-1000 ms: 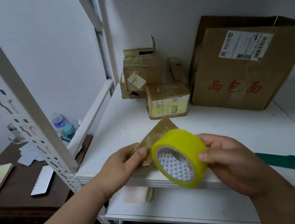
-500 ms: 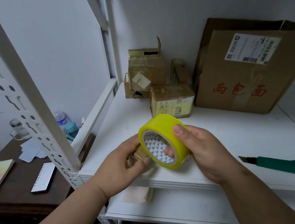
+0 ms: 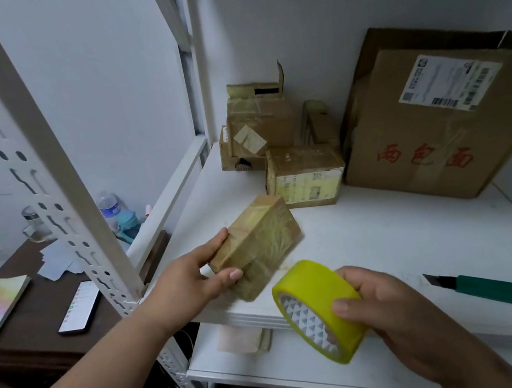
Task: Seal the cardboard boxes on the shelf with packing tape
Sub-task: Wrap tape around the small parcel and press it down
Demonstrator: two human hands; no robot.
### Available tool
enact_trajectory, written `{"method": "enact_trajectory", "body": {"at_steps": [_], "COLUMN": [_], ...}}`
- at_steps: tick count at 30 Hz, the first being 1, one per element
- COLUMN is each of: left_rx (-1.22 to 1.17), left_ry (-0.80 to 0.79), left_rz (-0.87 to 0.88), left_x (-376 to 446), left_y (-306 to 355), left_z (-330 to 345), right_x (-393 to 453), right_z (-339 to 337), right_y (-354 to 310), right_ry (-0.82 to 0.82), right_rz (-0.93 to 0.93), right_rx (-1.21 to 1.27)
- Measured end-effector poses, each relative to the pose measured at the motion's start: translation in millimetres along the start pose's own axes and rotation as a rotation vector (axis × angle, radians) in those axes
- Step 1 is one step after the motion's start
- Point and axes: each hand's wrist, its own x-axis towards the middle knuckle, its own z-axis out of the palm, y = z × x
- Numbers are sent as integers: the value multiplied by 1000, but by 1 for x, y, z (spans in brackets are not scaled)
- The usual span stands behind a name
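**At the shelf's front edge: one small box in hand, tape roll held ready**

On the white shelf [image 3: 385, 234], near its front left corner, the left hand [image 3: 191, 278] grips a small tape-wrapped box [image 3: 257, 246] by its near end, thumb under the front face and fingers over the far side. The box is tilted, one end lifted, probably so its faces can be checked or turned toward the tape. The right hand [image 3: 392, 309] holds the yellow tape roll [image 3: 318, 310] just in front of the shelf edge, fingers curled over the outer band and one finger inside the core. That grip likely keeps the roll free to spin for the next pull. No loose tape end is visible between roll and box, so I judge that no strip is being laid at present.

Further back, a stack of small boxes [image 3: 260, 127] stands by the rear upright, with a yellow-labelled box [image 3: 306, 177] in front of it and a large carton [image 3: 445, 124] leaning beside it, its top flap open. These seem to wait for sealing. A green-handled knife [image 3: 505, 290] lies on the shelf to the right, near the tape hand, handy for cutting.
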Motion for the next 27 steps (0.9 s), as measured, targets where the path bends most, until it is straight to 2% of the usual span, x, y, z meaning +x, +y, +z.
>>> {"method": "enact_trajectory", "body": {"at_steps": [3,8,10,11,15,17,20,24,27], "left_rx": [-36,-608,-637,-554,93,188,338,611,810], "left_ry": [-57,-108,-98,-83,43,25,-143,-266,-239], "left_rz": [-42,-202,-213,-186,-24,106,325,359,388], "left_x": [1,-8,-13,-15,-9,-4,4,6,7], "left_y": [7,0,-3,-5,-9,-13,-16,-17,-16], "left_z": [-4,6,12,12,2,1,2,-4,-5], "right_x": [4,13,17,19,30,35,41,44,45], "right_z": [1,-6,-7,-6,0,3,6,9,13], "right_y": [8,-4,-7,-7,-9,-14,-19,-18,-13], "right_ry": [31,4,11,18,27,34,66,108,119], "right_rz": [9,16,24,25,14,8,-17,-38,-55], "right_rx": [-67,-53,-77,-99,-166,-184,-238,-273,-236]}}
